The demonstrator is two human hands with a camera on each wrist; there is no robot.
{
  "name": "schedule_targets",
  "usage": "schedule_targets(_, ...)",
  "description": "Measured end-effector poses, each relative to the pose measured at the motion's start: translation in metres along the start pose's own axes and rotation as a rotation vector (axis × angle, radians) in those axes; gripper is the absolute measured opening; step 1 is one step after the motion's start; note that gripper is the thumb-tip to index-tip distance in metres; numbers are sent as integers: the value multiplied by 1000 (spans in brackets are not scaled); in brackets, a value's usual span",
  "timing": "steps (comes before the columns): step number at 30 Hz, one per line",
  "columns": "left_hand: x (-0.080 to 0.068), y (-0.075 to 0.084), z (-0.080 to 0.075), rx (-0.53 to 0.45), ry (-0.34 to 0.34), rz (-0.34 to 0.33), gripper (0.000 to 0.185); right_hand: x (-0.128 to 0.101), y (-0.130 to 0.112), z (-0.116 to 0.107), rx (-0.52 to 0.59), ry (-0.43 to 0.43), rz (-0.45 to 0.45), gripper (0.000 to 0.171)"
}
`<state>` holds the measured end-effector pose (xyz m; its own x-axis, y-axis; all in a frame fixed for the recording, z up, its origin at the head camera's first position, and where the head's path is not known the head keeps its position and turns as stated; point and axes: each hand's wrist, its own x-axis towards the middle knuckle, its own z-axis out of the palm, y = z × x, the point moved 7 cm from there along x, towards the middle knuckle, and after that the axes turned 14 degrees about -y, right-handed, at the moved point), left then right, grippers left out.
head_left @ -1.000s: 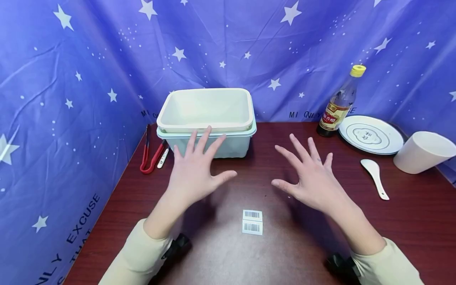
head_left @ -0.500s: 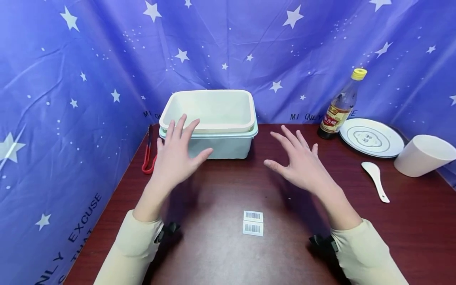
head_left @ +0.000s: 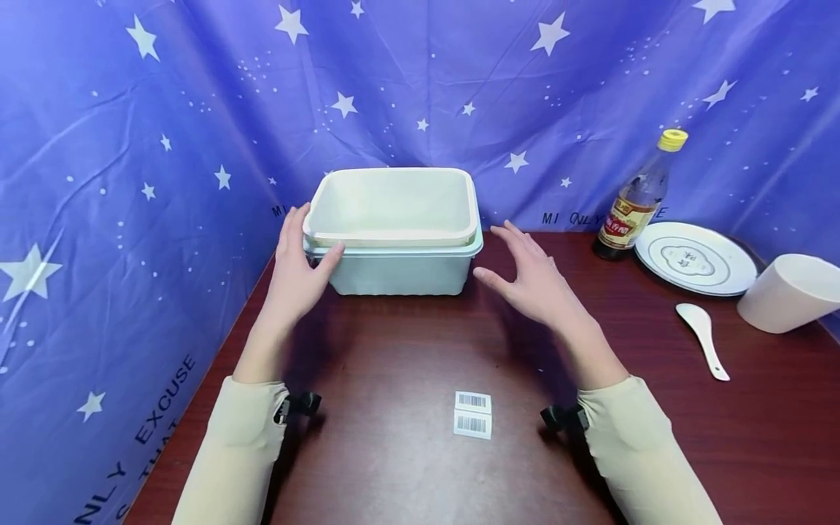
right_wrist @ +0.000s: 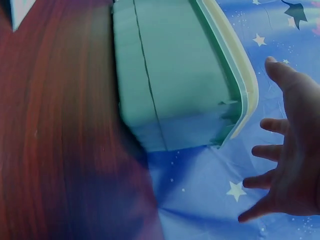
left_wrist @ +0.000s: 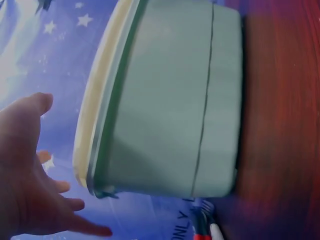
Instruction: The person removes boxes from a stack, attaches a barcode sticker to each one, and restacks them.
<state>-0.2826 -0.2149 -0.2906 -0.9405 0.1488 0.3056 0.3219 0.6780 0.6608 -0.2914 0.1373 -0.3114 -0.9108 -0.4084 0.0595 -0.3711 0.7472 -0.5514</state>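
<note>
Pale green, the tub (head_left: 397,273) stands at the back of a dark red table (head_left: 394,467), between a person's two hands. Its long axis runs from side to side, one end toward each hand, and one long side faces the person. A white tray (head_left: 394,193) sits on top, hollow facing up, its length along the tub's; how deeply it nests is hidden. The left hand (head_left: 292,284) is just beside the tub's left end. The right hand (head_left: 538,281) is near the other end, with a gap between. Both hands have fingers and thumb spread apart. Nearer the person, barcode labels (head_left: 472,425) lie flat. To the right are a bottle (head_left: 631,211), a plate (head_left: 730,255), a spoon (head_left: 704,339) and a cup (head_left: 777,302). Behind hangs a blue curtain (head_left: 394,73) with white stars.
</note>
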Motion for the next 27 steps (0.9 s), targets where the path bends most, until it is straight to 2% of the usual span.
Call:
schedule_targets(4, 2, -11, 1, -96, -26, -54, 90, 10, -5, 5, 80, -9, -54, 81)
schedule_targets(9, 1, -16, 2, -226, -36, -114, 89, 15, -10, 15, 158, -37, -48, 83)
schedule_targets(14, -2, -15, -3, -302, 32, -135, 79, 11, -17, 16, 193, 18, -64, 79)
schedule_targets(22, -9, -13, -14, -276, 190, -180, 59, 3, -29, 7, 196, 140, -140, 65)
schedule_targets(27, -14, -12, -17, -261, 267, -219, 51, 1, -33, 5, 185, 173, -157, 61)
